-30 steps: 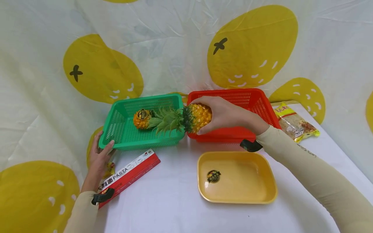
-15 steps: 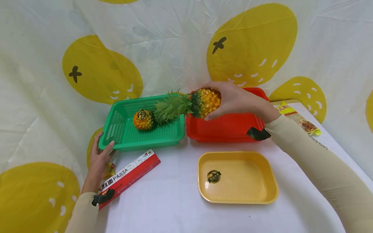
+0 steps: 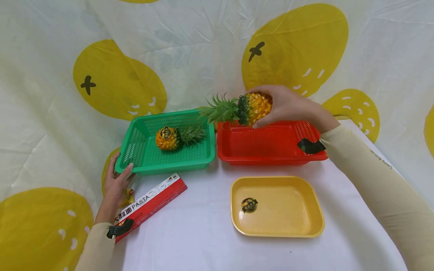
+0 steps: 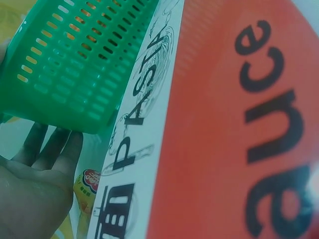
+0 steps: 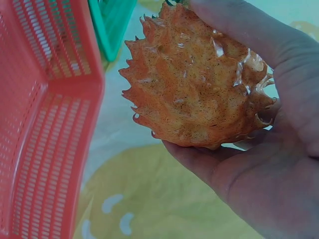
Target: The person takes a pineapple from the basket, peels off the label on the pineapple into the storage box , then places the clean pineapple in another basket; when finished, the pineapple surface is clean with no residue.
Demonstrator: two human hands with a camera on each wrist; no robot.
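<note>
My right hand [image 3: 288,103] holds a pineapple [image 3: 259,107] by its body, above the back of the red basket [image 3: 271,160]. Its leafy crown points left and overlaps the green basket's right rim in the head view. Up close in the right wrist view, the orange, spiky body [image 5: 194,84] sits between thumb and fingers. At the front left corner of the green basket [image 3: 162,163], my left hand [image 3: 116,184] grips the rim, thumb toward the front and fingers on the outer side. A second pineapple [image 3: 167,140] with a round black sticker lies in that basket.
A red and white pasta box [image 3: 152,203] lies slantwise in front of the green basket, beside a small yellow packet [image 3: 128,196]. In front of the red basket stands a shallow yellow tray [image 3: 285,222] with a black sticker. Fruit-patterned cloth hangs behind.
My right hand has lifted the pineapple back and to the right, from between the baskets to over the red basket. The left hand and both baskets have stayed in place.
</note>
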